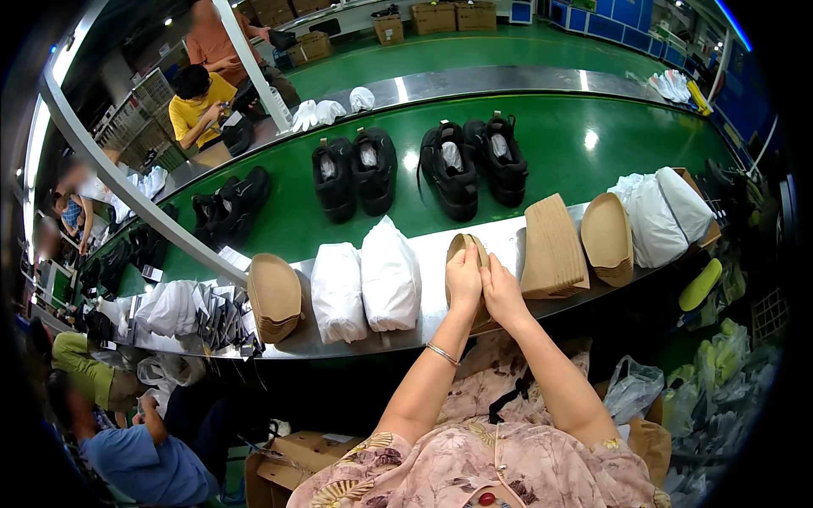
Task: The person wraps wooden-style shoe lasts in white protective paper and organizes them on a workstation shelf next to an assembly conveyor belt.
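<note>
Both my hands meet over the steel ledge at the front of the line. My left hand [462,275] is closed on the left side of a brown cardboard shoe insert [455,246] with a rounded end. My right hand [502,295] grips the same piece from the right, and together they hide much of it. Just right of my hands stands a stack of brown cardboard sheets [552,245], followed by a stack of rounded cardboard inserts [606,234]. Left of them lie two white paper bundles [389,275] and another stack of rounded inserts [275,292].
Black shoes [449,173] stand in pairs on the green conveyor belt [584,161]. White bundles [656,218] sit at the ledge's right end, black-and-white tags [224,317] at its left. A metal post [152,203] crosses the left side. Co-workers [203,106] are at the far left.
</note>
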`<state>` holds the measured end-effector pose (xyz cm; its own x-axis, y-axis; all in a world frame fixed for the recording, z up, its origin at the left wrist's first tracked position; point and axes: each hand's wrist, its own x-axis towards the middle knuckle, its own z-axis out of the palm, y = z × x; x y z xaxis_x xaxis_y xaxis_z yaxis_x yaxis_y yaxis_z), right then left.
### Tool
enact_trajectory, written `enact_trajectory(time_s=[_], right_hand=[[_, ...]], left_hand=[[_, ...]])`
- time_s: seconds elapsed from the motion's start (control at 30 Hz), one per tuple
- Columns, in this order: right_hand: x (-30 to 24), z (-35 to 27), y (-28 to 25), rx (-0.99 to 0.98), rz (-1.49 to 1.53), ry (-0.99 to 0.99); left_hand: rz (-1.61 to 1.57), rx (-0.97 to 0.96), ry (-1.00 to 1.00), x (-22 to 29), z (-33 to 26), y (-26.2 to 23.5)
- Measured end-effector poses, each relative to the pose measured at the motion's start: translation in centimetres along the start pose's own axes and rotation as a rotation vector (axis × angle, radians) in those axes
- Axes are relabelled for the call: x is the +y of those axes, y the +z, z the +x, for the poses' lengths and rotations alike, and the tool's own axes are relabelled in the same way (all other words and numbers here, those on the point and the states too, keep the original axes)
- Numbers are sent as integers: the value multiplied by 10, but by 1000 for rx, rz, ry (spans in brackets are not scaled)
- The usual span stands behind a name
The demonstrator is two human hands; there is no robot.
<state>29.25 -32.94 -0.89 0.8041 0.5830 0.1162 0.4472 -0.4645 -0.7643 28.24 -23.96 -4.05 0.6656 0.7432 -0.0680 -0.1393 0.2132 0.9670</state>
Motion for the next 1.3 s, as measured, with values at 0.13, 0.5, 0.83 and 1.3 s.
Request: enact_trajectory(time_s=[0.13,0.5,0.83,1.3], right_hand=[[-1,0,-5,7,-17,21],[17,4,-10,141,255,69],[-18,-6,-37,307,45,-161],[-57,-195,-129,302,576,85]], left_hand=[[335,76,193,9,-5,3],[520,218,673,72,-47,10],[-311,-220,277,148,-77,-61],[-547,-856,-293,114,-162,13]])
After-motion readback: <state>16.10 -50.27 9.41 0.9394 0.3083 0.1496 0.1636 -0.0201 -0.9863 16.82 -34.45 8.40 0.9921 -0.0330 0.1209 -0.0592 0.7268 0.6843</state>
